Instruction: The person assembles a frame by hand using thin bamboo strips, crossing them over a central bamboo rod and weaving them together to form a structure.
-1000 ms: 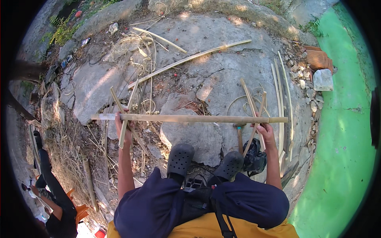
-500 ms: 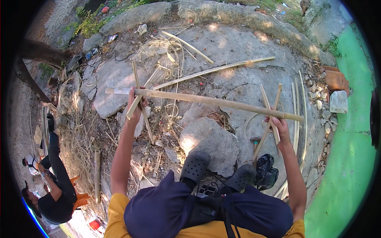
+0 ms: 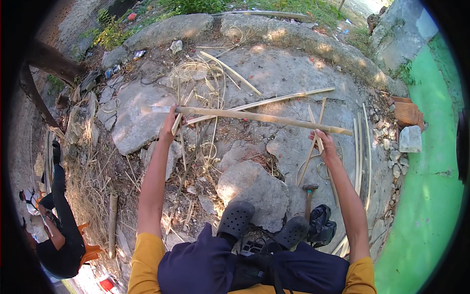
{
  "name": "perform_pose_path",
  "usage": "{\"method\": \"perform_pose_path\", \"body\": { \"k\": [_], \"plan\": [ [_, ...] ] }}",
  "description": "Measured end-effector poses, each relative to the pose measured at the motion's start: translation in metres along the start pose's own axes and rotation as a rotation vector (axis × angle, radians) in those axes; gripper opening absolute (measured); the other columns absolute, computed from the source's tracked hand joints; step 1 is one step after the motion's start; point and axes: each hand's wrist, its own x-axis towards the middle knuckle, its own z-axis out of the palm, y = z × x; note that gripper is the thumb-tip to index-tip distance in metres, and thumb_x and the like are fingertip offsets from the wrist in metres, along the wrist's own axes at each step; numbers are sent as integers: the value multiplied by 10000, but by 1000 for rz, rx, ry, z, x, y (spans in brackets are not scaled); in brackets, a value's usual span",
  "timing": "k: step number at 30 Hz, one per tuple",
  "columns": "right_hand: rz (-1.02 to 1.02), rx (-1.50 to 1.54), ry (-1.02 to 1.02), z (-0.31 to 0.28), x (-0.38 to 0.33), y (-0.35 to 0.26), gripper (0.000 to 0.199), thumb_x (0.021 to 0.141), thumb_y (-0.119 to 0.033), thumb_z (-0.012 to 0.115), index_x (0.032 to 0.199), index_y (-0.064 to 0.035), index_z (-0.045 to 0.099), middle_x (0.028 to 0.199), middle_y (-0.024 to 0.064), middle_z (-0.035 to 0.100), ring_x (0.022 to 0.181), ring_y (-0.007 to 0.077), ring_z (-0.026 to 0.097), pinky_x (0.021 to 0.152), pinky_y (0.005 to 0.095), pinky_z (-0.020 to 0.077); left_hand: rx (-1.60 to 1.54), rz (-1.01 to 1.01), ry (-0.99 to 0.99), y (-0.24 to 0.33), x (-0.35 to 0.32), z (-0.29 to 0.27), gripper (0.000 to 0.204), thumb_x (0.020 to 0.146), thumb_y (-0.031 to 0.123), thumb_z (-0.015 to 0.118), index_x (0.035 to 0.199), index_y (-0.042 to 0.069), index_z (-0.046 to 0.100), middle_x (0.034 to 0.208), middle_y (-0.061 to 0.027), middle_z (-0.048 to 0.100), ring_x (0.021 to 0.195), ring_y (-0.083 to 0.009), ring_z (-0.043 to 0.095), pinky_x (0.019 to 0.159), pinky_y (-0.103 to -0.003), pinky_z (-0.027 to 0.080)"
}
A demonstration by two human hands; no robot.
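A long split-bamboo pole (image 3: 254, 116) stretches crosswise in front of me, above the rocky ground, held near both ends. My left hand (image 3: 170, 122) is closed around it close to its paler left end, where crossed bamboo strips (image 3: 183, 149) stick out above and below. Toward the other end, my right hand (image 3: 325, 143) grips the pole from beneath, fingers bent at it. Another pair of crossed strips (image 3: 306, 164) shows beside that hand. How the strips are joined to the pole is hidden by my fingers.
Beyond the pole, a pale strip (image 3: 289, 99) and tangled shavings (image 3: 196, 71) lie on stone. A hammer (image 3: 309, 193) and black plastic bag (image 3: 320, 226) are by my shoes. Long strips (image 3: 360, 157) lie right, near a white block (image 3: 410, 139). A person (image 3: 58, 235) sits at left.
My right hand and the pole's right end have shifted left and slightly away from me. The hammer now shows more fully below the crossed strips. My left hand has moved little.
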Motion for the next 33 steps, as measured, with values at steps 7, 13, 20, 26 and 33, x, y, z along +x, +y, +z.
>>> {"method": "perform_pose_path", "body": {
  "k": [7,13,20,26,33],
  "plan": [
    [18,6,-1,-6,1,1,607,888,-477,737,1273,-37,578,1174,89,650,1138,222,635,951,357,473,-103,10,-25,2,-11,17,584,1034,566,486,1347,78,557,737,-13,514,628,-136,542,717,-334,534],
    [39,31,-4,-9,4,2,601,909,-522,700,1275,-61,578,1172,66,653,1124,194,637,914,338,470,35,60,-61,4,-8,7,633,1021,578,505,1444,107,513,793,-12,562,694,-132,578,800,-343,555],
    [53,21,-31,1,0,4,629,886,-558,709,1277,-85,575,1197,64,646,1139,187,625,912,358,462,114,-40,-3,7,-5,-14,662,995,652,478,1419,145,524,906,-58,648,816,-172,652,823,-358,551],
    [78,34,39,-5,-15,-7,647,869,-571,725,1273,-84,593,1237,86,650,1190,206,621,1025,380,446,131,64,17,2,-13,16,637,987,655,491,1189,70,638,921,-71,666,801,-197,667,811,-350,533],
    [57,-1,-25,0,-4,-3,658,883,-538,719,1321,-79,543,1223,88,636,1157,207,622,954,378,454,152,-40,-36,-1,5,-13,568,988,624,522,1143,96,661,827,-42,646,734,-181,645,797,-359,541]
  ]
}}
